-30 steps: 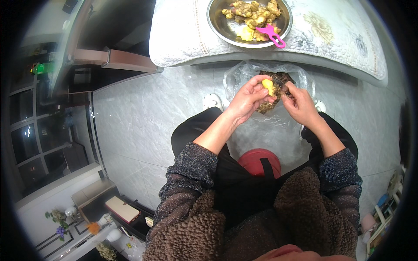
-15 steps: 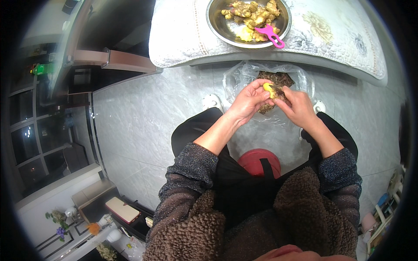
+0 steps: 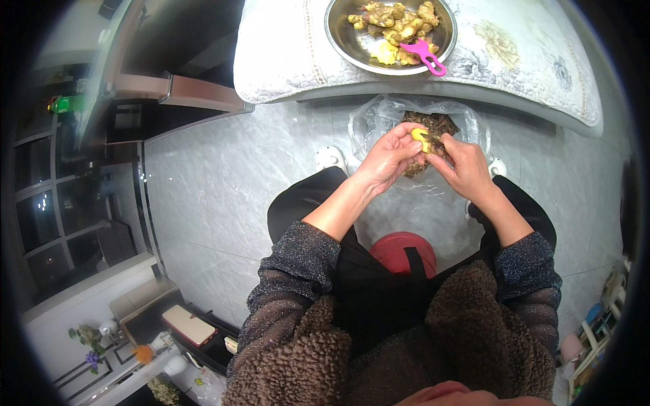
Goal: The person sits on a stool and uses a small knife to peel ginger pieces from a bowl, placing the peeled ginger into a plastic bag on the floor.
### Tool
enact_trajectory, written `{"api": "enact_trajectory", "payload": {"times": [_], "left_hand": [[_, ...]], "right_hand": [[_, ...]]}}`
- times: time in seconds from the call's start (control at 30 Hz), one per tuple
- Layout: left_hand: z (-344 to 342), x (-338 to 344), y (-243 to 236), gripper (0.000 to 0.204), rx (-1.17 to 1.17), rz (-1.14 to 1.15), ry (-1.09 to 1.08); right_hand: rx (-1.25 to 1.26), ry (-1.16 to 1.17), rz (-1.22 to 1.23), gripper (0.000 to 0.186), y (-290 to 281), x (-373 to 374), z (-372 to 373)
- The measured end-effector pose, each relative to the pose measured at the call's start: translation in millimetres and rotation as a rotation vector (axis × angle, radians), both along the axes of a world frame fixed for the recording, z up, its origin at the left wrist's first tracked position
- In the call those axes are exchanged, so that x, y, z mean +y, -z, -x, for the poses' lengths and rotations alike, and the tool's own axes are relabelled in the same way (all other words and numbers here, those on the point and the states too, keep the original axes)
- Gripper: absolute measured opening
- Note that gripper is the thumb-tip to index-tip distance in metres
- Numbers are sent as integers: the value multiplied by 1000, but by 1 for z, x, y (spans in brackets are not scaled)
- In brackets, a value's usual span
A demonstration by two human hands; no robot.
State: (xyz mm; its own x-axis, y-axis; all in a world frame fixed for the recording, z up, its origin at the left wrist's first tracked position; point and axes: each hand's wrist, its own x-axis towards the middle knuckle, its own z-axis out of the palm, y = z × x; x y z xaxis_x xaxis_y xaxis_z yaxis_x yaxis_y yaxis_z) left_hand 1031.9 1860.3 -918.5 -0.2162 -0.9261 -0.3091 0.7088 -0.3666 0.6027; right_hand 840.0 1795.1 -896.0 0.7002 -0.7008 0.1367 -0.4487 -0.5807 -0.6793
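Between my hands, above an open plastic bag, is a piece of ginger (image 3: 418,135) with bare yellow flesh at one end. My left hand (image 3: 387,157) pinches it between thumb and fingers. My right hand (image 3: 467,165) is closed close against its other side, around something dark and narrow that meets the ginger; what this is stays unclear. Brown peelings (image 3: 432,123) lie in the clear plastic bag (image 3: 365,125) on the floor below. Ahead, a steel bowl (image 3: 336,46) holds several ginger roots (image 3: 406,24), some yellow peeled pieces (image 3: 384,53) and a pink-handled peeler (image 3: 431,59).
The bowl stands on a table with a pale quilted cover (image 3: 284,54). A red round stool (image 3: 399,254) shows between my legs. Grey tiled floor (image 3: 203,183) surrounds me. A dark cabinet (image 3: 189,331) stands at the lower left, a pale rack (image 3: 599,338) at the lower right.
The dark narrow thing at my right hand now lies more across the ginger. Both hands stay in nearly the same place, and the view has shifted slightly.
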Motion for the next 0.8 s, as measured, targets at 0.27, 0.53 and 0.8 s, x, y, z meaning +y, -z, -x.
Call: {"api": "enact_trajectory", "payload": {"times": [0.27, 0.53, 0.8], "left_hand": [[2, 1, 3, 32, 6, 1, -5], [-3, -3, 0, 35, -107, 62, -62], [-2, -4, -1, 33, 24, 25, -43]], "right_hand": [[-8, -32, -2, 23, 5, 4, 0], [-160, 5, -344, 28, 8, -2, 1], [-158, 86, -359, 21, 3, -5, 3]]}}
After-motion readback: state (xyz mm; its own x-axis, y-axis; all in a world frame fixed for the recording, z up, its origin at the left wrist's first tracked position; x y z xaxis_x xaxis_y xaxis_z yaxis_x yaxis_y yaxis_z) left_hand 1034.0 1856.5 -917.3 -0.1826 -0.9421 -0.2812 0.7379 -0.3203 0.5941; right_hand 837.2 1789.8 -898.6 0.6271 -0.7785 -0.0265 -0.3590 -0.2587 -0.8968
